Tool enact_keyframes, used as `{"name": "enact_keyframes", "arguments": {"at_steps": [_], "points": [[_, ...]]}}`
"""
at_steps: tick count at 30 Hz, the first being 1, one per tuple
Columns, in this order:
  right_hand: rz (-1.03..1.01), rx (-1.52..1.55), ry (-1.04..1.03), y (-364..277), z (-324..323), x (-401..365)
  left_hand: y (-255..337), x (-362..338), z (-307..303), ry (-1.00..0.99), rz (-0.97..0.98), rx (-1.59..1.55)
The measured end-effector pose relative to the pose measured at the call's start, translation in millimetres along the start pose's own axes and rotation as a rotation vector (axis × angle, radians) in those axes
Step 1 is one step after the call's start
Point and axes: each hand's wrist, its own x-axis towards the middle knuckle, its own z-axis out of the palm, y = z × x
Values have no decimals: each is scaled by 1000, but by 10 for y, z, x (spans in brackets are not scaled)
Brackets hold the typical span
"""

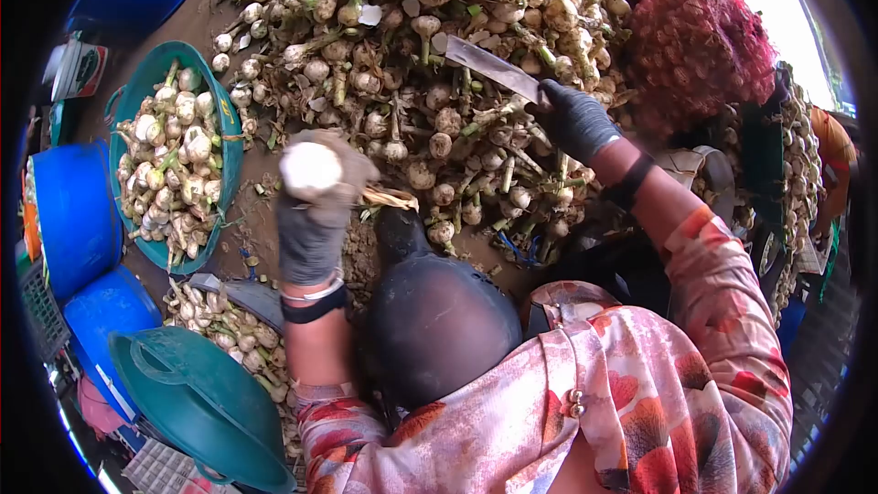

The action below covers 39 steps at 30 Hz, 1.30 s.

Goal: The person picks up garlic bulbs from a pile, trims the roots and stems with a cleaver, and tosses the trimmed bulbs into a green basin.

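Gripped in my gloved right hand (579, 121) is a knife (494, 69) with a broad flat blade, which points up and left over the heap of garlic (366, 82). My gloved left hand (315, 220) is wrapped round a white garlic bulb (311, 167), somewhat blurred, with a dry stalk (391, 197) sticking out to the right. The knife and this bulb are well apart. Left of my left hand stands a green tub (232, 137) holding trimmed garlic bulbs.
Blue containers (78, 217) line the left side. A tilted green tub (201, 402) lies at lower left, beside more loose garlic (229, 325). At upper right, a red mesh sack (704, 46) is full of bulbs. My dark-covered knee (439, 325) is below the heap.
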Motion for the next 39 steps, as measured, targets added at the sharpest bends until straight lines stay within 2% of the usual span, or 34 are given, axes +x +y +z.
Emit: {"name": "enact_keyframes", "arguments": {"at_steps": [2, 3, 4, 6, 7, 8, 9, 10, 12, 13, 15, 18, 20, 22, 24, 25, 27, 28, 29, 31, 32, 35, 36, 37, 38, 39], "points": [[-74, 25, 78, -156, -191, -121, 237, 115, -594, 176, 262, -600], [-50, 16, 44, -199, -233, -123, 493, 179, -622, 455, 338, -751], [-56, 65, 43, -206, -236, -85, 414, 242, -814, 457, 279, -696], [-79, 176, 43, -227, -207, -71, -110, 344, -1167, 481, 145, -589], [-69, 166, 13, -257, -184, -69, -445, 463, -1047, 582, -100, -313], [-55, 158, -13, -284, -159, -80, -830, 515, -913, 462, -280, -3], [-33, 147, -36, -286, -130, -90, -1509, 554, -1055, 242, -368, 393], [-131, 112, -9, -267, -75, -108, -1471, 500, -504, 215, -420, 795], [-96, 125, -79, -304, -3, -149, -1999, 533, -246, 65, -679, 1250], [-70, 83, -126, -361, -22, -174, -1909, 526, -39, 97, -695, 1411], [-113, 89, -125, -322, 98, -220, -1958, 565, -13, -17, -646, 1657], [-153, 93, -166, -347, 172, -258, -1902, 601, 11, 0, -670, 1617], [-193, 114, -179, -384, 192, -246, -2405, 538, -335, -22, -423, 1234], [-225, 134, -210, -479, 151, -245, -2015, 495, -218, -359, 90, 1422], [-265, 179, -231, -619, 100, -225, -1924, 302, -155, -286, 262, 1302], [-266, 190, -229, -639, 110, -214, -1690, 234, -69, -325, 401, 1398], [-274, 214, -217, -643, 155, -144, -1362, 219, 46, -461, 399, 1356], [-241, 198, -284, -562, 167, -107, -1208, 203, 82, -537, 397, 1334], [-224, 113, -286, -459, 127, -138, -1055, 155, 148, -456, 166, 1070], [-71, 261, -293, -224, 135, -189, -849, 105, 217, -257, -253, 525], [-82, 327, -205, -119, 179, -237, -885, 101, 170, -284, -131, 619], [-17, 685, -173, -629, -29, -207, -750, 207, 406, -387, -60, 777], [-32, 799, -191, -789, -61, -164, -662, 279, 505, -441, -157, 718], [-60, 915, -208, -910, -73, -100, -678, 279, 533, -380, -117, 565], [-80, 843, -225, -901, -50, -27, -702, 259, 540, -320, -80, 413], [85, 950, -264, -907, -69, -19, -701, 258, 534, -258, -42, 262]]}}
